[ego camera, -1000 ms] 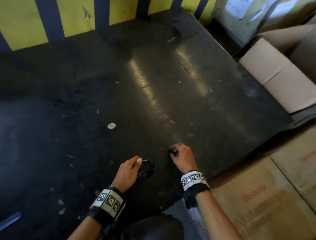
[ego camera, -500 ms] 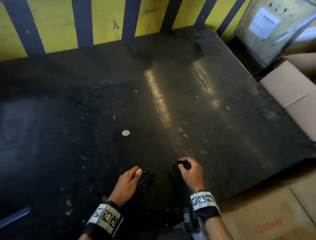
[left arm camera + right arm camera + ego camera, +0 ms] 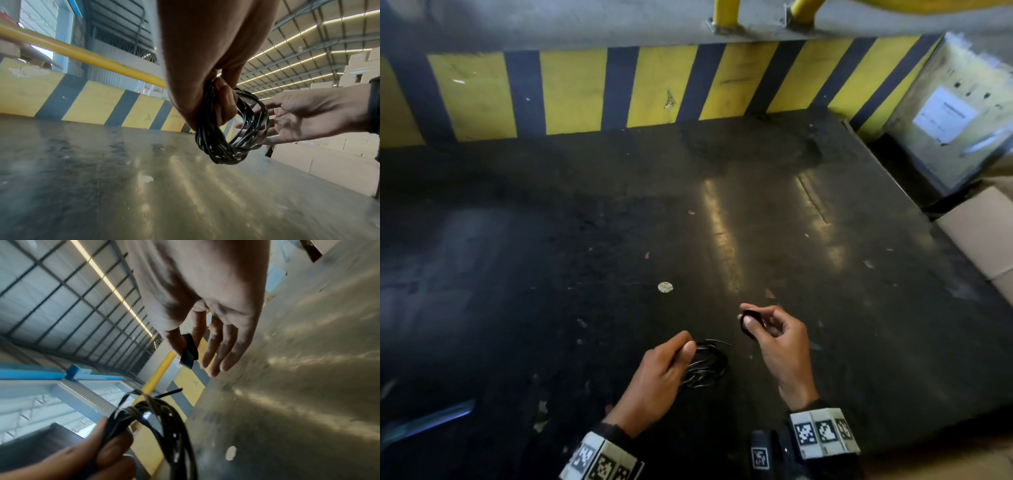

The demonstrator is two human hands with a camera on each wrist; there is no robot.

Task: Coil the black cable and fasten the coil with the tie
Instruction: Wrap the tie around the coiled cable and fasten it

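Black cable (image 3: pixel 705 365), already wound into a small coil, hung from our left hand (image 3: pixel 657 377), fingers curled round one side of the bundle, just above the dark floor (image 3: pixel 585 240). One loose cable end (image 3: pixel 719 341) stuck out at the top of the coil. Our right hand (image 3: pixel 780 349) was just beside it, not touching, thumb and forefinger pinching the black tie (image 3: pixel 748 320), other fingers (image 3: pixel 226 344) relaxed and spread. We saw a yellow-and-black striped kerb (image 3: pixel 571 92) at the far edge of the floor, cardboard boxes (image 3: pixel 983 229) on the right, and a small pale disc (image 3: pixel 665 287) lying on the floor ahead of our hands.
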